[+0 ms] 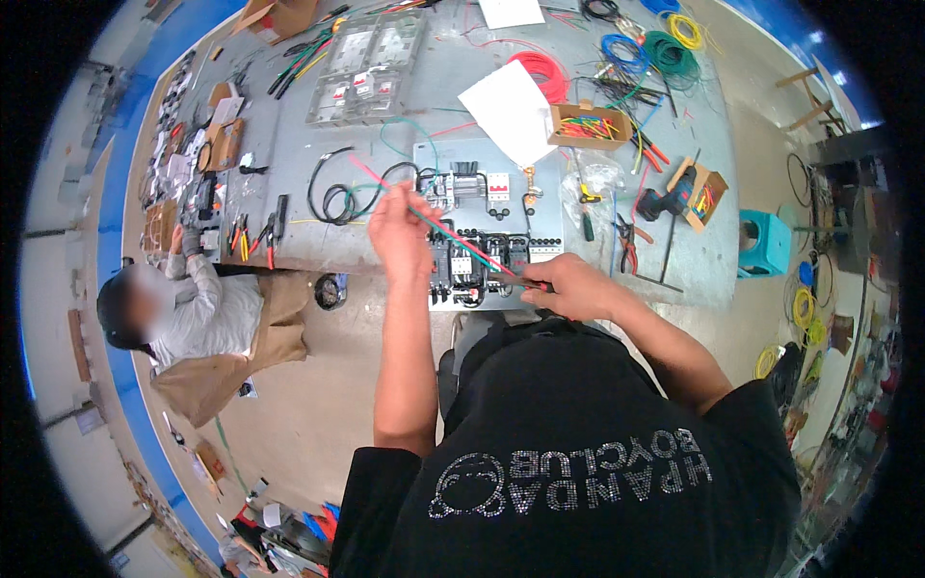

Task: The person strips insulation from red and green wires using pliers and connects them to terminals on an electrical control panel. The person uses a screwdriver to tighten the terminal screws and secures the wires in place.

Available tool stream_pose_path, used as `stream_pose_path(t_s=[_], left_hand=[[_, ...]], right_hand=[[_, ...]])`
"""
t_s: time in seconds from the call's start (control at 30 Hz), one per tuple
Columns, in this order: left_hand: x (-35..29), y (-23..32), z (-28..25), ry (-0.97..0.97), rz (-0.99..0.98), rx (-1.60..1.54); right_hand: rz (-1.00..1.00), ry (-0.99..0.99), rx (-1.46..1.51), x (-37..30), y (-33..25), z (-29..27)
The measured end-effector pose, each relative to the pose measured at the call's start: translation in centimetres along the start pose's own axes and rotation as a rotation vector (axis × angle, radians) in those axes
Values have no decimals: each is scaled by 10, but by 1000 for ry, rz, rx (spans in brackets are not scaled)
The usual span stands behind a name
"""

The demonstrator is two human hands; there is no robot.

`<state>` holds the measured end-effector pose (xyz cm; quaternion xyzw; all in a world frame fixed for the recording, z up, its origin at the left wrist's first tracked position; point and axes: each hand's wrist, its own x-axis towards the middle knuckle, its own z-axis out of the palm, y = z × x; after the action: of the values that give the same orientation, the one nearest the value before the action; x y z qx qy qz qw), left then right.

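Note:
My left hand is closed around a red wire and a green wire running beside it. Both wires slant down to the right, over an electrical mounting plate. In my right hand is a slim dark hand tool with a bit of red on its handle; its kind is mostly hidden by my fingers. The tool's dark front meets the lower ends of the wires. Below them on the plate sit black contactors, and above is a breaker with red switches.
A white paper sheet overlaps the plate's top. To the right lie a box of coloured sleeves, a cordless drill and pliers. Black cable coils at left. Another person works at the table's left end.

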<state>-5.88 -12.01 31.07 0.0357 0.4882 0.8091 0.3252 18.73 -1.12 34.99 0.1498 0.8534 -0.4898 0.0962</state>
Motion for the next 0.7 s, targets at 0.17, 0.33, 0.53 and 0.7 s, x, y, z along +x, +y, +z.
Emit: stream_pose_path(t_s=[0.17,0.33,0.53,0.7], left_hand=[[3,-19,-8,125,-79,-58],[-1,-33,-15,138,-65,-177],[16,28,-18,265,50,-27],[25,94,-46,141,30,167]], right_hand=[[32,-57,-154,-22,15,-8],[9,-53,-154,-26,15,2],[-97,22,-61,25,-1,46],[-268,-9,93,69,-4,76]])
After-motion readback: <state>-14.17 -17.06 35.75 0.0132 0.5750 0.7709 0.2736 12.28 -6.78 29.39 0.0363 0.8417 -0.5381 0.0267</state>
